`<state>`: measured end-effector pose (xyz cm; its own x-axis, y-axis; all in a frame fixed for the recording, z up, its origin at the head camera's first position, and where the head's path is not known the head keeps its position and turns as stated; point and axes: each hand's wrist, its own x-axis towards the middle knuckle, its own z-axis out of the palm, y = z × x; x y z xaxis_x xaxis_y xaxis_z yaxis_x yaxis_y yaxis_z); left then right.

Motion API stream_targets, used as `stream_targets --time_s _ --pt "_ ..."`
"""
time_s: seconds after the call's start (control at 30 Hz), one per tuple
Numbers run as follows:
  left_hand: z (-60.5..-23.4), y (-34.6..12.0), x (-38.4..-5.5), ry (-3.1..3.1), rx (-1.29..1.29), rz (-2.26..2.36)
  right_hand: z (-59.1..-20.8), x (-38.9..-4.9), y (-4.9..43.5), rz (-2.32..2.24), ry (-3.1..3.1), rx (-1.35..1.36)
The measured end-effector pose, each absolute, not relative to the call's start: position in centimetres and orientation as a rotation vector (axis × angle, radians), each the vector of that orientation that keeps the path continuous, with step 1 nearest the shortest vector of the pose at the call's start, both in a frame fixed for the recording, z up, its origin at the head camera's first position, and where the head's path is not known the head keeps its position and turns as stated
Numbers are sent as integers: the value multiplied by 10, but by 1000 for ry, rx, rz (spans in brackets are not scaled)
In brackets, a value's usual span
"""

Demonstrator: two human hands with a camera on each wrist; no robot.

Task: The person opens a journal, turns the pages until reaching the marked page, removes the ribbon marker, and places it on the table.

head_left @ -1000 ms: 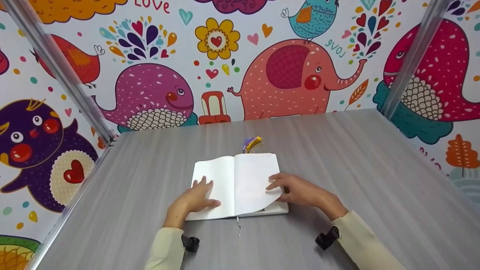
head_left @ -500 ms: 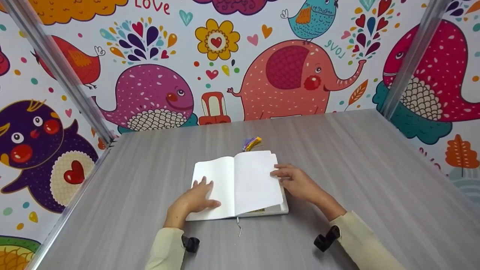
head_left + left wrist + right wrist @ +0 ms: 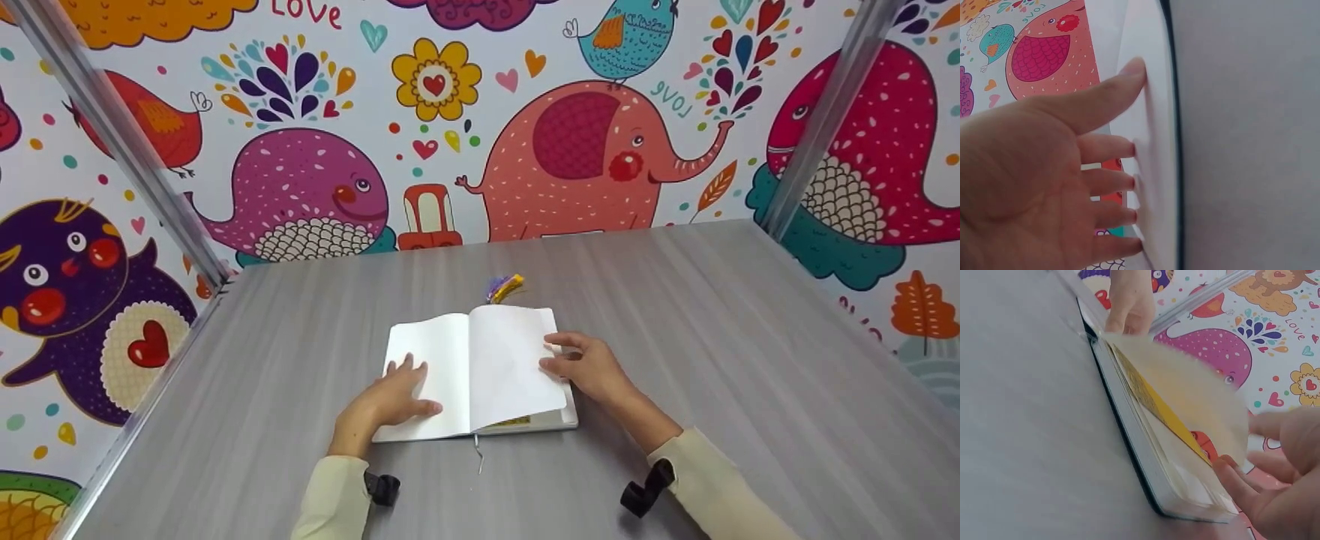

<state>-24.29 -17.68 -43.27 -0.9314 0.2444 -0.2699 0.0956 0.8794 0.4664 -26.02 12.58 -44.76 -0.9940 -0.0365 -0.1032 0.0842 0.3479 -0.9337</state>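
An open notebook (image 3: pixel 510 360) with blank white pages lies on the table. My left hand (image 3: pixel 394 397) is spread flat on its left page, fingertips and thumb pressing the paper in the left wrist view. At the right side, my right hand (image 3: pixel 592 367) holds the outer edge of a raised page (image 3: pixel 1202 388) between thumb and fingers. Under that page is a yellow bookmark (image 3: pixel 1168 416), its near tip close to my right thumb. Its purple and yellow tassel (image 3: pixel 504 289) sticks out past the notebook's top edge.
A thin ribbon (image 3: pixel 478 454) hangs from the notebook's bottom edge onto the grey table (image 3: pixel 300 322). Walls printed with cartoon animals (image 3: pixel 577 165) stand behind and at the sides, with metal posts (image 3: pixel 150 165) at the corners. A black strap mount (image 3: pixel 645 491) sits on each wrist.
My right hand has shifted along the right page's outer edge, and that page has lifted, showing more of the yellow bookmark beneath. The left hand has stayed in place.
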Motion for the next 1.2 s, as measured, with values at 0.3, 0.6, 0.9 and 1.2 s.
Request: stream_targets --time_s 0.3,0.6,0.9,1.2 --pt "-435 -177 -241 2719 218 668 -453 -260 125 -1817 2469 97" --pt "-434 -177 -242 2712 243 697 -452 -262 129 -1859 2380 139" --pt "-434 -178 -243 2712 235 700 -444 -267 128 -1860 2322 148" --pt "-433 -180 -243 2722 234 681 -431 -272 121 -1864 2292 100"
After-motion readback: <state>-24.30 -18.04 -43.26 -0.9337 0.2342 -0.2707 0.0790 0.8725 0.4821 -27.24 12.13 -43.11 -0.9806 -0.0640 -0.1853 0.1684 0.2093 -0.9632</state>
